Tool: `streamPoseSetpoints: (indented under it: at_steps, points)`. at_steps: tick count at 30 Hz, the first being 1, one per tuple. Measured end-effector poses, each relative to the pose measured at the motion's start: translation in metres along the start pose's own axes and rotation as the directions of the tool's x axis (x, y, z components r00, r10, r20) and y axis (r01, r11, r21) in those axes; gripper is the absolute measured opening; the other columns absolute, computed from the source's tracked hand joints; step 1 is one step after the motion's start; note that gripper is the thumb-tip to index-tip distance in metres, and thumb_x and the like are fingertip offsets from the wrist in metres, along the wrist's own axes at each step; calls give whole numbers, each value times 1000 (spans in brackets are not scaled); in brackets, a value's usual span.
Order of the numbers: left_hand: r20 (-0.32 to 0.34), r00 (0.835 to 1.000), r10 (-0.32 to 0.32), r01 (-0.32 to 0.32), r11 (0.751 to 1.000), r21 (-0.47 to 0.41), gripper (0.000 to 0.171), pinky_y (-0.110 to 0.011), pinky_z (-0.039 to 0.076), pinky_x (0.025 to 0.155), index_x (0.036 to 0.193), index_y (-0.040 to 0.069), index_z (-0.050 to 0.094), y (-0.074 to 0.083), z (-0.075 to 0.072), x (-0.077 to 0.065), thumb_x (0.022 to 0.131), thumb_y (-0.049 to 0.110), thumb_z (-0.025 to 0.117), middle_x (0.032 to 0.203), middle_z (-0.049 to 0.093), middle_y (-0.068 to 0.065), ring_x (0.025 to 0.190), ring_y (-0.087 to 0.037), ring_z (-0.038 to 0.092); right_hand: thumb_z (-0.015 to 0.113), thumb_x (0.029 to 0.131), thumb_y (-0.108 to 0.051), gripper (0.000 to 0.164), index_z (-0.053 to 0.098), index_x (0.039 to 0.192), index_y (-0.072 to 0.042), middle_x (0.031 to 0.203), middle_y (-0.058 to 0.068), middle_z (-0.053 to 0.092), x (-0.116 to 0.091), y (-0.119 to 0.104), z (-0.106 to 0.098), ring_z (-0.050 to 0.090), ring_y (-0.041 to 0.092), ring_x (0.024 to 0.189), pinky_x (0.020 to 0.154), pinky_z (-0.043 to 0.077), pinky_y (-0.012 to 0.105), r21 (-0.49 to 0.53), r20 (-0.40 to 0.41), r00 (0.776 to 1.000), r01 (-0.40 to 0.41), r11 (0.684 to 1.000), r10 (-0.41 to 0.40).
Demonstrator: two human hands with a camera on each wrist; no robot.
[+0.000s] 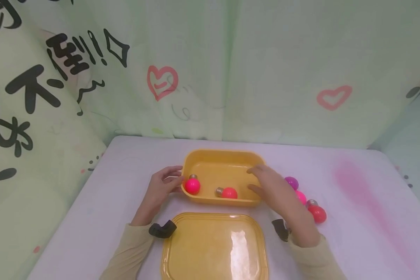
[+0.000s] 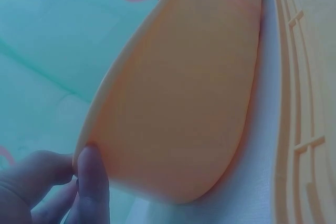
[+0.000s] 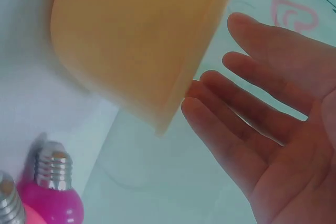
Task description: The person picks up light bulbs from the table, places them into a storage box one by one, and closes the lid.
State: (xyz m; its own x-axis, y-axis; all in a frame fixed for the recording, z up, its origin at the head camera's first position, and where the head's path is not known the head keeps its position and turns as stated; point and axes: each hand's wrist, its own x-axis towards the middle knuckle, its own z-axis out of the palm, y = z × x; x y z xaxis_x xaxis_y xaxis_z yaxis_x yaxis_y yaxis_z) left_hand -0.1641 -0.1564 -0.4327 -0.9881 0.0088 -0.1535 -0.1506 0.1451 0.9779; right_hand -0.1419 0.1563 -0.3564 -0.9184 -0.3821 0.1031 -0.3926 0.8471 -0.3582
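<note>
A deep yellow plastic container (image 1: 224, 165) stands on the table, holding a hot-pink toy light bulb (image 1: 192, 186) at its left end and a pinkish-red bulb (image 1: 229, 193) near the front wall. My left hand (image 1: 162, 186) pinches the container's left rim; the left wrist view shows the thumb (image 2: 93, 182) on the outer wall. Over the container's right end is my right hand (image 1: 276, 190), its fingers spread and slightly bent, holding nothing. In the right wrist view its fingers (image 3: 215, 140) are beside the rim; whether they touch it I cannot tell.
Right of the container lie a purple bulb (image 1: 292, 182), a pink bulb (image 1: 301, 197) and a red bulb (image 1: 317, 214), partly behind the right forearm. A flat yellow lid or tray (image 1: 203, 249) lies in front of the container. A printed curtain (image 1: 266, 77) hangs behind the table (image 1: 353, 233).
</note>
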Motion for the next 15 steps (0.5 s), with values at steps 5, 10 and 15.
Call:
streamPoseSetpoints:
  at_steps: [5, 10, 15]
  points:
    - [-11, 1000, -2, 3, 1000, 11, 42, -28, 60, 78, 132, 11, 60, 0, 1, 1, 93, 21, 70, 120, 62, -15, 90, -21, 69, 77, 86, -10, 38, 64, 118, 3, 115, 18, 64, -5, 6, -4, 62, 37, 109, 94, 53, 51, -21, -22, 1000, 21, 1000, -22]
    - [-17, 1000, -10, 10, 1000, 13, 40, -29, 61, 78, 131, 11, 61, 1, 1, 0, 93, 20, 70, 119, 62, -14, 89, -21, 69, 78, 84, -10, 38, 64, 117, 3, 113, 17, 64, -12, 14, -7, 62, 35, 105, 92, 54, 51, -45, -36, 999, 30, 999, -31]
    - [-12, 1000, -19, 19, 1000, 10, 40, -30, 61, 79, 131, 12, 61, 2, 1, -1, 93, 20, 70, 119, 62, -14, 91, -22, 69, 78, 83, -8, 37, 65, 115, 4, 111, 16, 65, -19, 24, -9, 62, 33, 103, 90, 54, 50, -55, -53, 996, 67, 996, -70]
